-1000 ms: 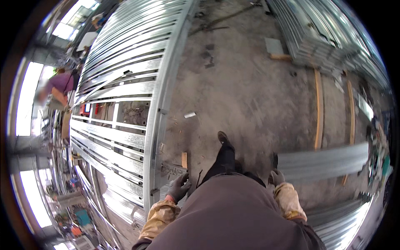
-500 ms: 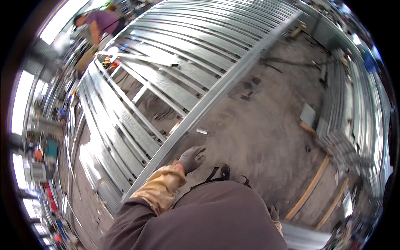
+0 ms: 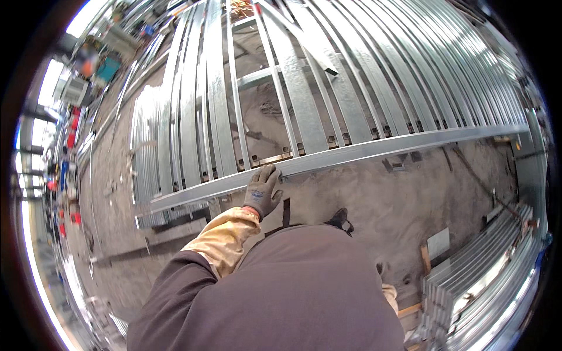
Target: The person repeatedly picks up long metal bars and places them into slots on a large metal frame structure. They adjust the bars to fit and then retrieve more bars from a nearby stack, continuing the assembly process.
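Note:
My left hand (image 3: 263,190), in a grey work glove with a tan cuff, lies on the near edge of a long galvanized steel rail (image 3: 351,153). Its fingers are stretched over the metal and the thumb stands apart; the hand looks open. From this rail, parallel steel bars and flat strips (image 3: 216,111) run away from me as one large frame. A loose square steel tube (image 3: 304,44) lies slantwise across the bars, its end facing me. Of my right arm only a tan cuff (image 3: 390,297) shows beside my body; the right hand's fingers are hidden.
Stacked steel profiles (image 3: 468,286) lie at the right, near a small metal plate (image 3: 438,241). More profiles (image 3: 146,146) are bundled at the frame's left end. Orange sparks (image 3: 241,8) fly at the far edge. Dark scraps (image 3: 395,165) lie on the floor.
My view has turned left, so the rail now runs more crosswise. My left hand has come from above the floor onto the rail. The person at the far left is out of view.

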### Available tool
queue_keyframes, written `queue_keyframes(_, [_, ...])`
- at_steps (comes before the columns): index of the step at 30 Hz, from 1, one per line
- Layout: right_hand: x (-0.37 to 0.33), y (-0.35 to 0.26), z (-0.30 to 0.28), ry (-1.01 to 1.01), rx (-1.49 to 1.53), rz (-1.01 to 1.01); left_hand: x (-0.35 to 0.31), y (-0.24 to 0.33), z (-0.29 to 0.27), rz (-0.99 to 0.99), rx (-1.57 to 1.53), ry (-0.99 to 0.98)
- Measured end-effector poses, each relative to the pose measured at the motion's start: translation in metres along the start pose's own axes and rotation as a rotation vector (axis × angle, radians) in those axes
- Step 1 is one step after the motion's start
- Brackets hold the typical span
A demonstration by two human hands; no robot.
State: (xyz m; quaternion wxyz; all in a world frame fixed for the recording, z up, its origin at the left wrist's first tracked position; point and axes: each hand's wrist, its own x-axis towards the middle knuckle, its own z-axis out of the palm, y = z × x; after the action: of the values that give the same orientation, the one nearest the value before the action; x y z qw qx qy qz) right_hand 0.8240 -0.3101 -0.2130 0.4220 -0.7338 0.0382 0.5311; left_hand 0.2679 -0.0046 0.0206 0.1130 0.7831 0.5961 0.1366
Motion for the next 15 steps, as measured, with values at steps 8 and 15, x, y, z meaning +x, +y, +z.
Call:
queue_keyframes(8, [0.093,-0.373,0.156,-0.078,0.158,-0.351,0.014,0.034,0.006,-0.192,0.000,0.096])
queue_keyframes(15, [0.060,-0.475,0.344,0.270,-0.046,-0.497,0.024,0.014,0.008,-0.267,-0.210,0.269])
